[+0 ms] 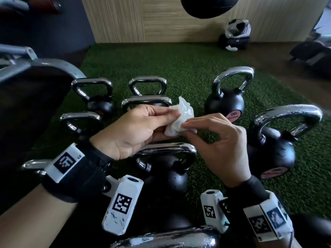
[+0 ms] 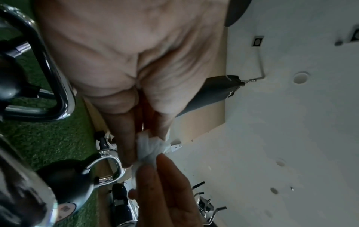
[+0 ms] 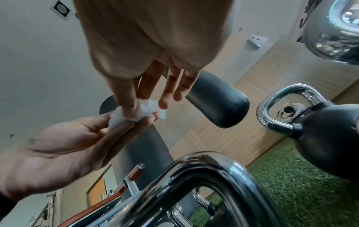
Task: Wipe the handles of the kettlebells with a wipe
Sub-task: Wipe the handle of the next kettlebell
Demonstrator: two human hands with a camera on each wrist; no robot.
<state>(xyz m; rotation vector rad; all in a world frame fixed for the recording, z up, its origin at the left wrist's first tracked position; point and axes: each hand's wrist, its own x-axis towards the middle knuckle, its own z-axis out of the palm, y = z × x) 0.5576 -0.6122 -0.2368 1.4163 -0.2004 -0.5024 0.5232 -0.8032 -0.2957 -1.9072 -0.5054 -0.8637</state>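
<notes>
A crumpled white wipe (image 1: 180,119) is held in the air between both hands, above the kettlebells. My left hand (image 1: 171,123) pinches its left side between thumb and fingers. My right hand (image 1: 189,127) pinches its right side with thumb and forefinger, the other fingers loosely spread. The left wrist view shows the wipe (image 2: 150,149) between the two hands' fingertips, and the right wrist view shows the wipe (image 3: 139,111) the same way. Several black kettlebells with chrome handles stand on the turf. One handle (image 1: 168,149) lies just below my hands, untouched. Others stand further right (image 1: 288,113) and behind (image 1: 232,76).
Green turf (image 1: 179,63) covers the floor. A dark padded bench with a metal frame (image 1: 30,97) stands close on the left. A black punching bag (image 1: 209,6) hangs overhead at the back. A helmet on a bag (image 1: 236,34) sits by the wooden wall.
</notes>
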